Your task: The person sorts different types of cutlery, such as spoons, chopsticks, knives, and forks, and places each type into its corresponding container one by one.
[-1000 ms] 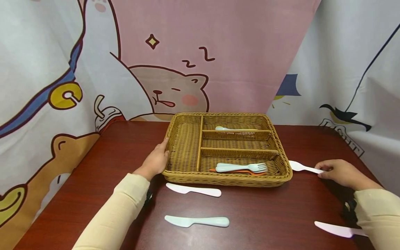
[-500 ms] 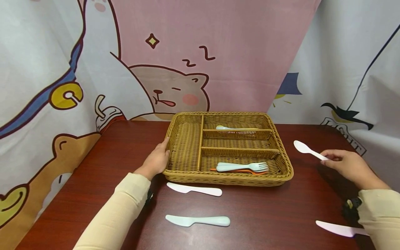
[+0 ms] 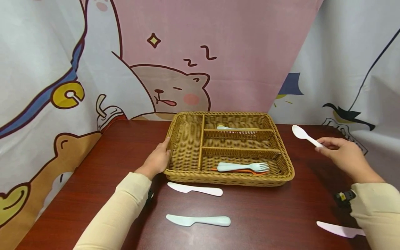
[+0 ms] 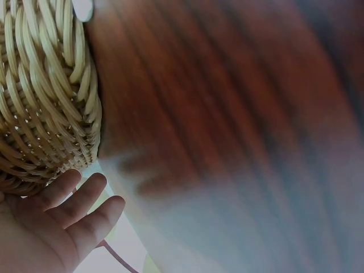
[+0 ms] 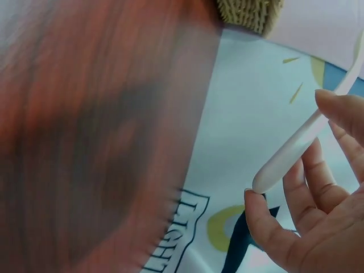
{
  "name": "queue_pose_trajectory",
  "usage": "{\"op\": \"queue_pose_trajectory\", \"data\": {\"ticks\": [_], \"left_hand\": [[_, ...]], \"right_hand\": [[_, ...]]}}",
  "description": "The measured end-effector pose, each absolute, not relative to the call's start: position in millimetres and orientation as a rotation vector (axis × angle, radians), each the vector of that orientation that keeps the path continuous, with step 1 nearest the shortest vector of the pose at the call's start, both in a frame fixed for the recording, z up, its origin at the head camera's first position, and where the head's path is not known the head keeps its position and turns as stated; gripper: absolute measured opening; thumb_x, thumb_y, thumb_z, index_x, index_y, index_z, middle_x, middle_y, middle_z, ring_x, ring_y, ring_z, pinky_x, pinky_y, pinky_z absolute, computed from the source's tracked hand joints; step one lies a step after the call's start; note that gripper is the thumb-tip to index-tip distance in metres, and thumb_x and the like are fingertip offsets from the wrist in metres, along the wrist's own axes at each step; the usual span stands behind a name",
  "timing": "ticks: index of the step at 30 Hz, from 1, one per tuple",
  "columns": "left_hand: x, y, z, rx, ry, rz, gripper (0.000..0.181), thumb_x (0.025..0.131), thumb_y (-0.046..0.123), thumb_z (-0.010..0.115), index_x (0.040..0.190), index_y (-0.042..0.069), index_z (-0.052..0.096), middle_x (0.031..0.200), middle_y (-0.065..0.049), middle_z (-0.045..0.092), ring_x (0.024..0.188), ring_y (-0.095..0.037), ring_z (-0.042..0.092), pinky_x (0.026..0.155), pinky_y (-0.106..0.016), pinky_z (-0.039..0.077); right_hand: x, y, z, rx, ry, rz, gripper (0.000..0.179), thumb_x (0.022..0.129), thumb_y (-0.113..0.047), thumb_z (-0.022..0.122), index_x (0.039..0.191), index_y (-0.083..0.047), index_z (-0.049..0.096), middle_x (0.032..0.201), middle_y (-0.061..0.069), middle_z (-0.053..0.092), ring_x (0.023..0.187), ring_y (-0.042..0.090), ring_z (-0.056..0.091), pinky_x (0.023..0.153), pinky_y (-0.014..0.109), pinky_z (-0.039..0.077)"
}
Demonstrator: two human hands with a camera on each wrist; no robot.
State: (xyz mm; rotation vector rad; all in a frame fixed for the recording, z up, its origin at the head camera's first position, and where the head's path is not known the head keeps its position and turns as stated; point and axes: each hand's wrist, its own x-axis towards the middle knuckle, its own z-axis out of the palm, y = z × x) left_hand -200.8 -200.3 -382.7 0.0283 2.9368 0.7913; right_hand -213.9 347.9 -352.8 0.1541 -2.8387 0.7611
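My right hand (image 3: 347,156) pinches a white spoon (image 3: 304,134) by its handle, raised above the table to the right of the basket, bowl pointing left. In the right wrist view the thumb and fingers hold the spoon's handle (image 5: 287,156). My left hand (image 3: 156,159) rests against the left side of the woven cutlery basket (image 3: 184,152), fingers straight; in the left wrist view the fingers (image 4: 91,219) lie along the wicker wall. Inside the basket's front compartment lie pale green forks (image 3: 243,167) over an orange utensil (image 3: 215,169). A pale utensil (image 3: 223,128) lies in the back compartment.
On the table in front of the basket lie a white knife (image 3: 195,189) and a pale green knife (image 3: 198,220). A pale pink knife (image 3: 339,230) lies at the right, partly hidden by the sleeve. A printed curtain (image 3: 243,62) hangs behind the table.
My right hand has lifted the white spoon off the table beside the basket, raising it up and away toward the back. The left hand stays on the basket's left side.
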Motion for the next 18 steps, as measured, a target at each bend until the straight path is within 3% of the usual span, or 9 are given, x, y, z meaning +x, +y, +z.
{"op": "queue_pose_trajectory", "data": {"ticks": [6, 14, 18], "left_hand": [[-202.3, -200.8, -384.2, 0.053, 2.969, 0.774, 0.056, 0.103, 0.015, 0.033, 0.155, 0.004, 0.014, 0.151, -0.026, 0.03, 0.139, -0.038, 0.032, 0.112, -0.049, 0.028], [-201.8, -200.8, -384.5, 0.054, 2.964, 0.783, 0.056, 0.104, 0.015, 0.033, 0.155, 0.003, 0.013, 0.151, -0.026, 0.031, 0.138, -0.038, 0.032, 0.113, -0.049, 0.028], [-201.0, -200.8, -384.0, 0.052, 2.96, 0.778, 0.056, 0.104, 0.015, 0.033, 0.155, 0.003, 0.013, 0.15, -0.027, 0.031, 0.138, -0.038, 0.033, 0.112, -0.05, 0.029]], "right_hand": [[-219.4, 333.9, -343.1, 0.158, -2.832, 0.761, 0.023, 0.09, -0.023, 0.069, 0.105, -0.006, 0.068, 0.085, 0.009, 0.069, 0.067, 0.006, 0.046, 0.057, 0.028, 0.034], [-228.0, 314.1, -329.6, 0.198, -2.796, 0.82, 0.024, 0.089, -0.02, 0.071, 0.106, -0.003, 0.069, 0.09, 0.015, 0.07, 0.068, -0.005, 0.047, 0.057, 0.021, 0.037], [-233.8, 303.3, -321.9, 0.238, -2.782, 0.826, 0.024, 0.089, -0.019, 0.07, 0.107, -0.003, 0.07, 0.091, 0.016, 0.069, 0.068, -0.004, 0.047, 0.056, 0.02, 0.038]]}}
